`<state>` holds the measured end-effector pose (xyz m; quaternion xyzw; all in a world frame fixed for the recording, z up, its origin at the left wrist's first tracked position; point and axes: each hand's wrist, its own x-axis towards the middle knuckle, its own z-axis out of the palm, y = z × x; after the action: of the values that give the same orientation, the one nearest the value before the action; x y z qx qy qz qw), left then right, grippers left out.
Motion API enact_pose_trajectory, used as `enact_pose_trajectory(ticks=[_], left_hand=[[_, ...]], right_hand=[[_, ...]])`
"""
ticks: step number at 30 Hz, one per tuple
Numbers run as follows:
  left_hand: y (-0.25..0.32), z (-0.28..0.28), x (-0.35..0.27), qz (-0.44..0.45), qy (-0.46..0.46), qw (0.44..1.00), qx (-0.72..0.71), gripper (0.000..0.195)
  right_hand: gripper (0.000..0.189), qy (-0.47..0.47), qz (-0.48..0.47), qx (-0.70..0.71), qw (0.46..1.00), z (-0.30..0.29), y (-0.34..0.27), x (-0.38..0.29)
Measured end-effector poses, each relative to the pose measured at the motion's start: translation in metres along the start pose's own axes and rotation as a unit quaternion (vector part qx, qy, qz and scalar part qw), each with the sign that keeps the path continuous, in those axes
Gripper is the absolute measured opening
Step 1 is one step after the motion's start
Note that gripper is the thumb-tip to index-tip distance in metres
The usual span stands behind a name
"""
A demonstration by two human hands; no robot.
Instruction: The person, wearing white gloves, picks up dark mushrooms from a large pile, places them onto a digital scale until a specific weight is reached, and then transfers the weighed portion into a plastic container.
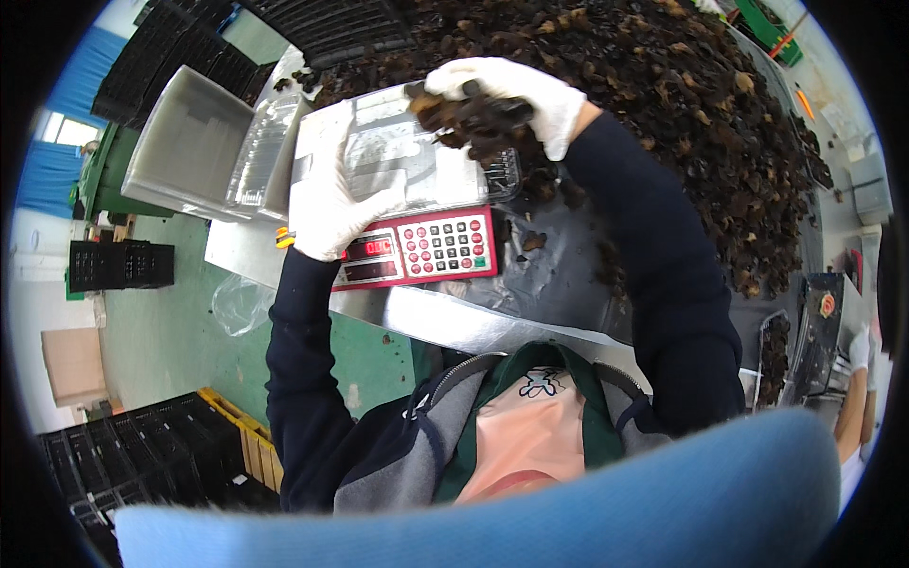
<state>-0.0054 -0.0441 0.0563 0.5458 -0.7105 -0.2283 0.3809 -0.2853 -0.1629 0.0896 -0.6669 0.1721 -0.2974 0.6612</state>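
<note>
My right hand (511,92), in a white glove, is closed around a bunch of dark brown wood ear fungus (476,122) above a clear plastic tray (383,153). The tray lies on the platform of a red-rimmed digital scale (447,245) with a lit display and a keypad. My left hand (341,206), gloved too, rests spread at the tray's left side, its thumb along the near edge; whether it grips the tray I cannot tell. A large heap of the fungus (639,128) covers the table behind and to the right.
Stacked clear plastic trays (192,149) stand left of the scale. A black crate (334,32) is at the back. Below left are black crates (142,454) beside a yellow pallet (245,440). At the far right, a co-worker's gloved hand (859,349) is near another work surface.
</note>
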Motion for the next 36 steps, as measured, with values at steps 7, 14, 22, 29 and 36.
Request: enact_pose_trajectory(ticks=[7,14,22,29,36], left_hand=[[0.003,0.008,0.016,0.013,-0.061,0.995,-0.077,0.134],[-0.022,0.008,0.006,-0.024,-0.031,0.996,-0.082,0.126],[-0.014,0.0,0.035,0.052,-0.052,0.997,0.012,0.12],[-0.031,0.028,0.056,0.157,-0.119,0.969,0.147,0.068],[-0.042,0.035,0.048,0.032,-0.138,0.989,-0.033,0.057]], right_hand=[[0.059,0.005,-0.055,-0.568,0.821,0.07,0.057,0.062],[0.068,0.057,-0.055,-0.501,0.862,0.062,0.017,0.011],[0.033,0.163,-0.194,-0.38,0.89,0.014,0.054,0.001],[0.022,0.096,-0.122,-0.664,0.732,0.06,0.039,0.007],[0.037,0.281,-0.203,-0.618,0.706,0.07,0.024,-0.063]])
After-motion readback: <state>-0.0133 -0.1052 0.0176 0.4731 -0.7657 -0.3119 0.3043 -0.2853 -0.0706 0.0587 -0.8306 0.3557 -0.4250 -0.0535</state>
